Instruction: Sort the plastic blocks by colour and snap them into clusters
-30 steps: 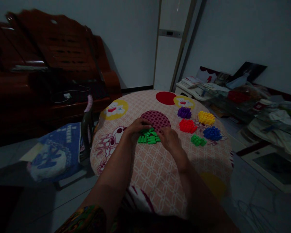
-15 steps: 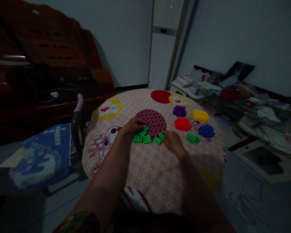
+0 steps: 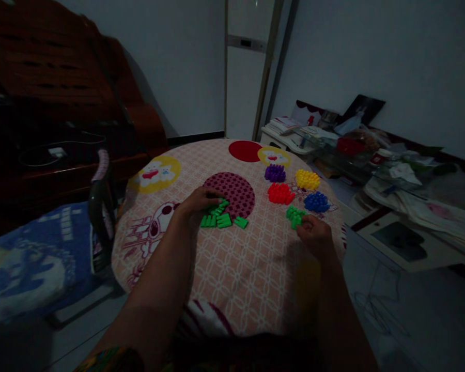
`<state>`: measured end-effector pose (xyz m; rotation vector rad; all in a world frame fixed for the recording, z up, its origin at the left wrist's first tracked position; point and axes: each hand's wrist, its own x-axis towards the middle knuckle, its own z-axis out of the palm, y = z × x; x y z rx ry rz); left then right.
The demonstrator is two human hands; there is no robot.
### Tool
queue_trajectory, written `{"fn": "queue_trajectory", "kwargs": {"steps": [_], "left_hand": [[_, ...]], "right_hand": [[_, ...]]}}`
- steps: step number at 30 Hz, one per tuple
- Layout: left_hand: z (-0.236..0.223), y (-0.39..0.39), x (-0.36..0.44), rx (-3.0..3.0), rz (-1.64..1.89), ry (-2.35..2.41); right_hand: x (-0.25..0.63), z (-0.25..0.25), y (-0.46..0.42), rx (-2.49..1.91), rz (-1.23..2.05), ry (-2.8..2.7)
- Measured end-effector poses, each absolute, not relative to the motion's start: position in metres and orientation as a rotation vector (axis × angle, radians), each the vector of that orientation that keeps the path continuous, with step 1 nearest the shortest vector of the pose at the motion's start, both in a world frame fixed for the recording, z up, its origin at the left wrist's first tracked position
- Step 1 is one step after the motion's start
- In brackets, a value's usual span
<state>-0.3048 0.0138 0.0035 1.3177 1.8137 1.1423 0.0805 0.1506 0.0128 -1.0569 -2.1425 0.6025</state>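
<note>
My left hand (image 3: 197, 201) rests with curled fingers on a cluster of green plastic blocks (image 3: 221, 217) on the round table (image 3: 232, 268). My right hand (image 3: 313, 235) is at the small pile of green blocks (image 3: 294, 215) to the right, fingers pinched on a green block at its near edge. Behind that pile lie heaps of red blocks (image 3: 280, 193), blue blocks (image 3: 316, 201), yellow blocks (image 3: 307, 179) and purple blocks (image 3: 275, 173).
The table wears a pink cartoon-print cloth. A dark chair (image 3: 99, 206) with a blue towel (image 3: 27, 258) stands at the left, a dark wooden sofa (image 3: 54, 103) behind it. A low cluttered table (image 3: 372, 155) lies at the right, cables on the floor.
My right hand has left the middle green cluster and moved right to the small green pile. The left hand stays on the cluster. The camera has turned slightly right.
</note>
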Motion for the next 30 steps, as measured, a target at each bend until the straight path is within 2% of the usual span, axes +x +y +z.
{"fn": "queue_trajectory", "kwargs": {"steps": [8,19,26,30], "left_hand": [[0.002,0.015,-0.305,1.294,1.141,1.844],[0.003,0.014,-0.305,1.304,1.157,1.819],[0.004,0.014,-0.304,1.322,1.158,1.82],[0.005,0.014,-0.302,1.315,1.175,1.825]], "right_hand": [[0.096,-0.003,0.158,-1.268,0.44,-1.927],[0.085,-0.01,0.164,-1.235,0.52,-1.87],[0.083,0.019,0.141,-1.23,0.264,-1.891],[0.056,0.04,0.113,-1.009,0.364,-1.987]]}}
